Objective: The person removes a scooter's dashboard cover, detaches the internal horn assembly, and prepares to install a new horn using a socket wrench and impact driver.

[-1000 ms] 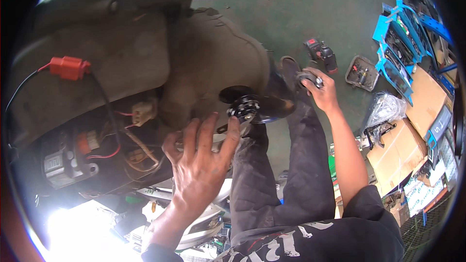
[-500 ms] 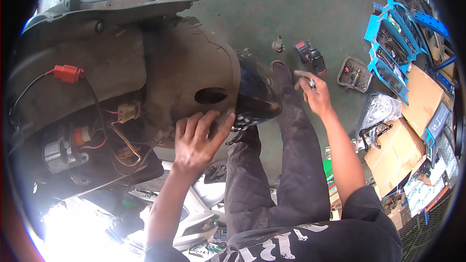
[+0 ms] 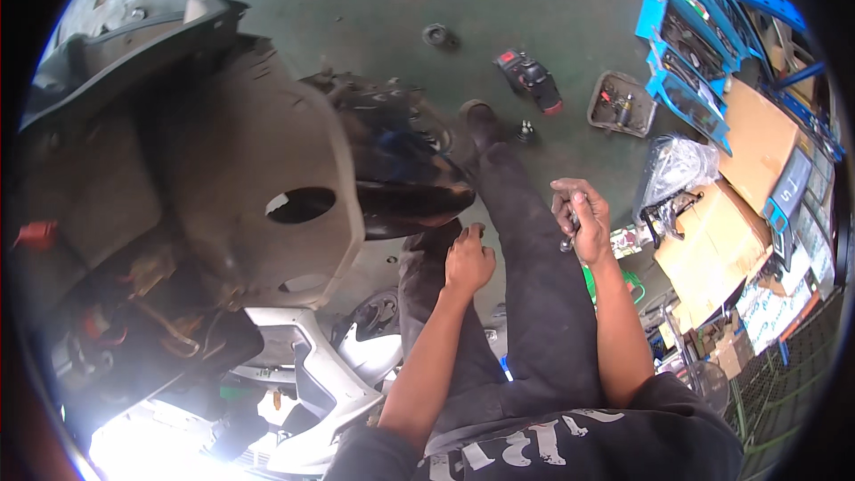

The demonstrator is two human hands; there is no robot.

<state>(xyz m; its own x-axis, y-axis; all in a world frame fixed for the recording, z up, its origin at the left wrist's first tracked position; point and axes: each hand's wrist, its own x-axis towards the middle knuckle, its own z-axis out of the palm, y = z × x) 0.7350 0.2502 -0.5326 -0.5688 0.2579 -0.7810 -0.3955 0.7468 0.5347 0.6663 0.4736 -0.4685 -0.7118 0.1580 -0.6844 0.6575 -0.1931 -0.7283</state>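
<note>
Over a workshop floor, I am remotely holding a small metal part in the right hand, fingers clamped around it, one shiny end poking out below. It is probably weighing little and feeling hard and stiff, perhaps turning slippery if greasy; its covered middle is likely offering the surest hold. Just below a glossy black fender, the left hand is hanging with fingers curled; I cannot tell whether they are gripping anything. A power tool is lying beyond.
</note>
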